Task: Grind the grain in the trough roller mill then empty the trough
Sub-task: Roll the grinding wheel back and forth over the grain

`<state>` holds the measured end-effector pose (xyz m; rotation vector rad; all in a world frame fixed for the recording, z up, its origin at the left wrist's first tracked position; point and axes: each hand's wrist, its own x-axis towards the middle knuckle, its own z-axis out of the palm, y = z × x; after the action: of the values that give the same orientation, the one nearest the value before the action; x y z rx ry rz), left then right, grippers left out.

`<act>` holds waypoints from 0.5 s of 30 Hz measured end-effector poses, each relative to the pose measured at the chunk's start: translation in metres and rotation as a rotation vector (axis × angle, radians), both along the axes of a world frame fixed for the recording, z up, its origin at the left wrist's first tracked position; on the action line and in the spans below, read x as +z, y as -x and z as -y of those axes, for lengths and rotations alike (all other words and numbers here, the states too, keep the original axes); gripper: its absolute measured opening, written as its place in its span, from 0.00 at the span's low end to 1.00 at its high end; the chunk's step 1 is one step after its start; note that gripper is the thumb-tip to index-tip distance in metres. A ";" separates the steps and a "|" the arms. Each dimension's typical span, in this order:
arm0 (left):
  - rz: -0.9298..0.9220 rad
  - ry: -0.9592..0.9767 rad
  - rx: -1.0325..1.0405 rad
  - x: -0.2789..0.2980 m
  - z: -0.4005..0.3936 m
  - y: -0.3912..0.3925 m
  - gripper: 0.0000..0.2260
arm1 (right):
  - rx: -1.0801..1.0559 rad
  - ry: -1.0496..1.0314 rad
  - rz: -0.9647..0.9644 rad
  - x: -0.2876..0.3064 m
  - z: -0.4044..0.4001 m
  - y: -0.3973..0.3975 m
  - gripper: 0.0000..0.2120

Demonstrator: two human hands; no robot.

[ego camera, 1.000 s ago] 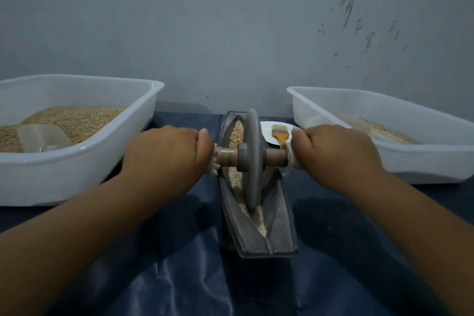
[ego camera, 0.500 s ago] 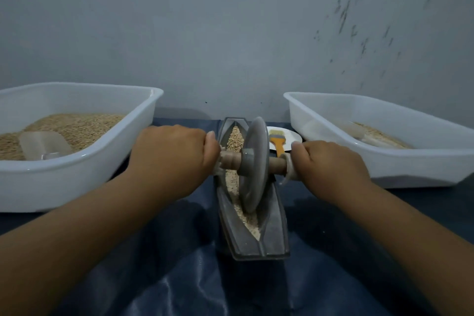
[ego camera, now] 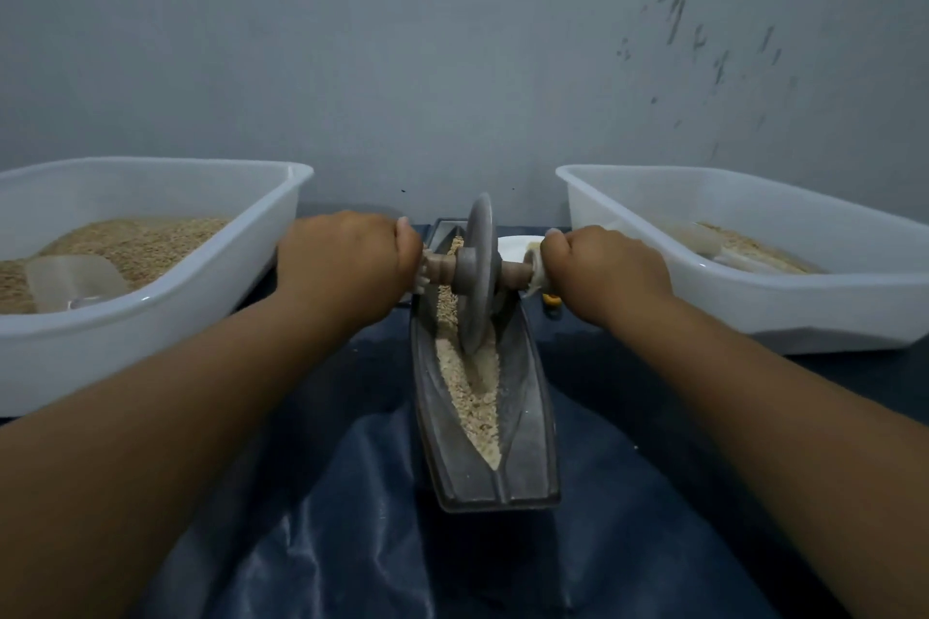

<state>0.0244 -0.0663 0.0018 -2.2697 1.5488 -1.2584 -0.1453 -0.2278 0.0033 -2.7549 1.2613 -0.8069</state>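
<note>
Holding crushed grain (ego camera: 470, 397) — narrow trough (ego camera: 528, 417)

Both forearms are bare, with no sleeves, down to the hands (ego camera: 347, 261).

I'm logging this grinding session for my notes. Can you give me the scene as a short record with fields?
left hand: grips the axle's left end
right hand: grips the axle's right end
wheel: upright in the trough, toward its far end
trough: long, grey, on a dark blue sheet
grain: crushed, lying along the trough
left tub: grain and a clear scoop
right tub: a thin layer of grain
</note>
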 end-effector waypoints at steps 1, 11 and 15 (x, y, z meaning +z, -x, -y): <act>-0.018 -0.010 0.011 0.000 -0.004 0.004 0.17 | 0.014 0.014 -0.002 -0.001 -0.003 0.004 0.22; -0.267 0.195 -0.249 -0.007 -0.050 0.024 0.15 | 0.087 0.264 -0.065 0.001 -0.039 0.047 0.23; -0.109 -0.059 -0.081 -0.011 -0.032 0.008 0.16 | 0.035 0.195 -0.059 0.003 -0.019 0.016 0.22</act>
<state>0.0164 -0.0345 -0.0095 -2.2965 1.7061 -1.1082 -0.1609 -0.2089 0.0062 -2.9644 1.2004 -0.8978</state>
